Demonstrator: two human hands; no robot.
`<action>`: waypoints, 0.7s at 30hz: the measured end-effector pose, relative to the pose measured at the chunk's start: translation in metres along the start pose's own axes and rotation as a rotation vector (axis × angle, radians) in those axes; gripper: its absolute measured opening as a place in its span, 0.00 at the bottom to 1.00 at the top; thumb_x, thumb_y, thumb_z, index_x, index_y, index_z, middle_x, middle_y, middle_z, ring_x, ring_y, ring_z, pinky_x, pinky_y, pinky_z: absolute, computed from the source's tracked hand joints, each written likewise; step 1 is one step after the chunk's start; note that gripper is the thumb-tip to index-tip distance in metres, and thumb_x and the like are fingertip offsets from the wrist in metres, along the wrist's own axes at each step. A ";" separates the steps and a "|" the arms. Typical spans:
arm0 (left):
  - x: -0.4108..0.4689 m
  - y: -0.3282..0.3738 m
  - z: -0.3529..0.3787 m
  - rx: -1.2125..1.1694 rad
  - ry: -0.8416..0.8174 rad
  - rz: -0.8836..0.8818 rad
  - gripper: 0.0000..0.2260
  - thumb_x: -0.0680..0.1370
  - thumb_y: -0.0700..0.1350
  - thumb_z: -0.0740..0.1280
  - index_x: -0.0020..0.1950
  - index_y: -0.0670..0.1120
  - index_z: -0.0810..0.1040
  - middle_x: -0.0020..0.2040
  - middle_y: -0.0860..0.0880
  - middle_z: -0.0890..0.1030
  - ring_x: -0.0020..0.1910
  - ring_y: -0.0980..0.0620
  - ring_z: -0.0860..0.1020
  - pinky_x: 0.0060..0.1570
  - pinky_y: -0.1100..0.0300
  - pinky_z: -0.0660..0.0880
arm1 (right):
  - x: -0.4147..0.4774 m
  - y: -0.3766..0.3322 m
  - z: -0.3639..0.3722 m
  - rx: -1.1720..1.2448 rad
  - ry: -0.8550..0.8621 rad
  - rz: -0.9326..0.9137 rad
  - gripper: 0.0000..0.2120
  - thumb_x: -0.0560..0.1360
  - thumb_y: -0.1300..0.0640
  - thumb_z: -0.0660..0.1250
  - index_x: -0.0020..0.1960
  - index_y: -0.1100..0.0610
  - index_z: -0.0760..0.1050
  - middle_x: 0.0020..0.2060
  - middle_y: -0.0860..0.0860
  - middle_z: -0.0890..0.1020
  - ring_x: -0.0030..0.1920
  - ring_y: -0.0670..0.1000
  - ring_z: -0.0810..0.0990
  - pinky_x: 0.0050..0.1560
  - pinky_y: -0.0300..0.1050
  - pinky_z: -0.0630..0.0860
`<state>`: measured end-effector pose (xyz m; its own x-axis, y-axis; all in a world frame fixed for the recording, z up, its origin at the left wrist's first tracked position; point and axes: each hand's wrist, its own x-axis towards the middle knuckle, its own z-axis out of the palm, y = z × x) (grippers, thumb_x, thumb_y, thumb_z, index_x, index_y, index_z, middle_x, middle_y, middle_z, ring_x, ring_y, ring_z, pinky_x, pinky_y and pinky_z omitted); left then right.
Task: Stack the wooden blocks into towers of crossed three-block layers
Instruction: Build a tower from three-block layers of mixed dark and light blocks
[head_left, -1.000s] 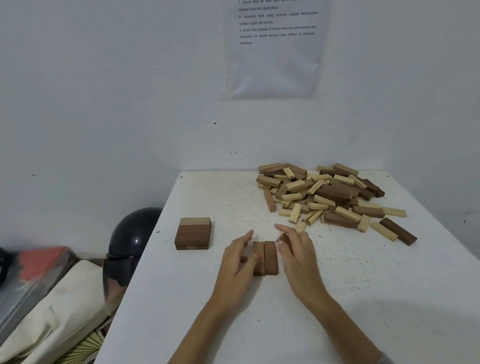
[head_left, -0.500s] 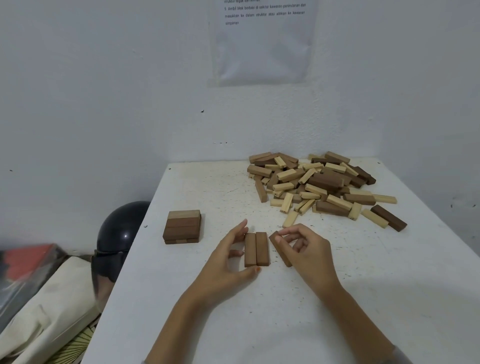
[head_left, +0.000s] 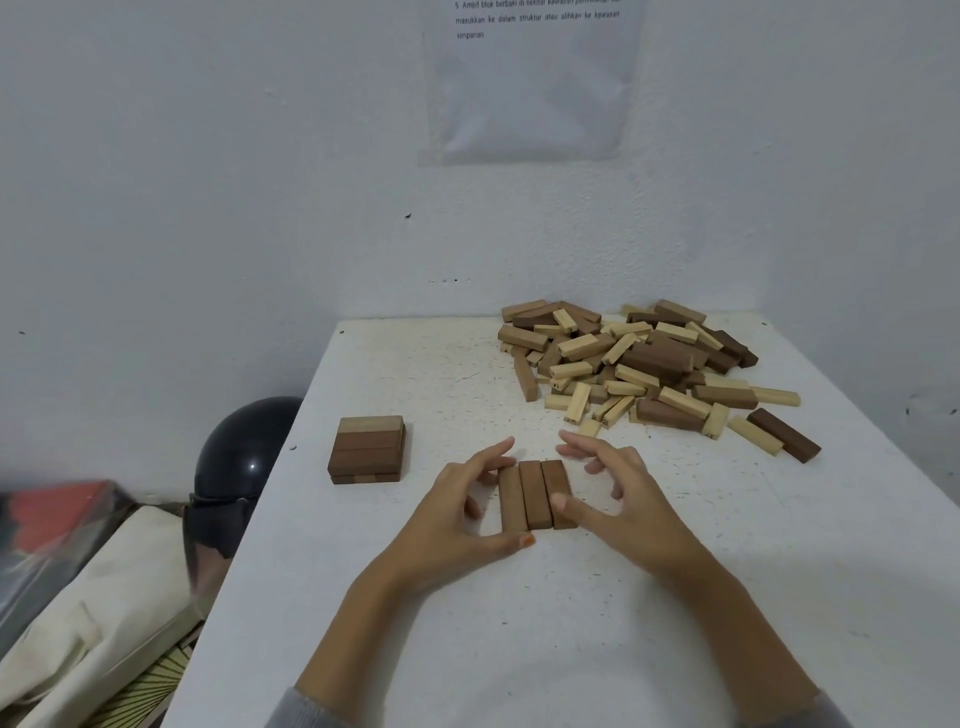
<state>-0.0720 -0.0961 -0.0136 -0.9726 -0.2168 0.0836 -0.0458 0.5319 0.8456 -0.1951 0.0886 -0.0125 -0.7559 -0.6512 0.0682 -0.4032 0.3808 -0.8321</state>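
Between both hands, on the table (head_left: 519, 649): row of three dark blocks (head_left: 535, 493), flat, side by side. Left hand (head_left: 457, 512) grip spread, thumb at the row's near end; right hand (head_left: 628, 504) grip spread, thumb on the rightmost block (head_left: 554, 475). Two-layer stack (head_left: 368, 449) lies left, loose pile (head_left: 644, 364) beyond.

A white, speckled worktop (head_left: 675, 597) sits in a wall corner. Near its middle, a row of three dark brown blocks (head_left: 535, 493) lies flat, side by side and touching. The left hand (head_left: 457, 514) and right hand (head_left: 623, 499) rest on either side of the row. To the left, well apart, stands a short square stack of blocks (head_left: 368, 449). At the far right lies a loose pile of pale and dark blocks (head_left: 639, 364).
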 end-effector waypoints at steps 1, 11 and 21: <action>0.000 -0.001 0.000 0.010 -0.002 0.009 0.38 0.69 0.50 0.78 0.73 0.63 0.62 0.64 0.64 0.73 0.61 0.61 0.69 0.50 0.70 0.69 | -0.001 0.000 -0.003 -0.020 -0.102 -0.008 0.34 0.71 0.47 0.74 0.70 0.32 0.60 0.62 0.30 0.70 0.59 0.34 0.65 0.54 0.33 0.63; 0.000 -0.003 0.002 0.070 -0.006 0.066 0.38 0.69 0.50 0.77 0.74 0.61 0.62 0.65 0.64 0.72 0.62 0.59 0.68 0.49 0.72 0.67 | 0.000 0.003 -0.004 -0.165 -0.184 -0.080 0.41 0.66 0.43 0.77 0.66 0.21 0.54 0.62 0.35 0.67 0.62 0.40 0.63 0.62 0.45 0.65; 0.000 -0.004 0.004 0.073 -0.019 0.079 0.37 0.69 0.51 0.77 0.73 0.62 0.62 0.63 0.64 0.73 0.60 0.58 0.68 0.50 0.71 0.66 | -0.004 -0.003 -0.007 -0.190 -0.199 -0.125 0.41 0.65 0.41 0.76 0.65 0.20 0.54 0.56 0.22 0.64 0.59 0.33 0.61 0.54 0.35 0.61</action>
<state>-0.0723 -0.0951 -0.0191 -0.9779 -0.1566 0.1383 0.0156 0.6052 0.7959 -0.1946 0.0941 -0.0068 -0.5859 -0.8095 0.0388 -0.5903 0.3935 -0.7047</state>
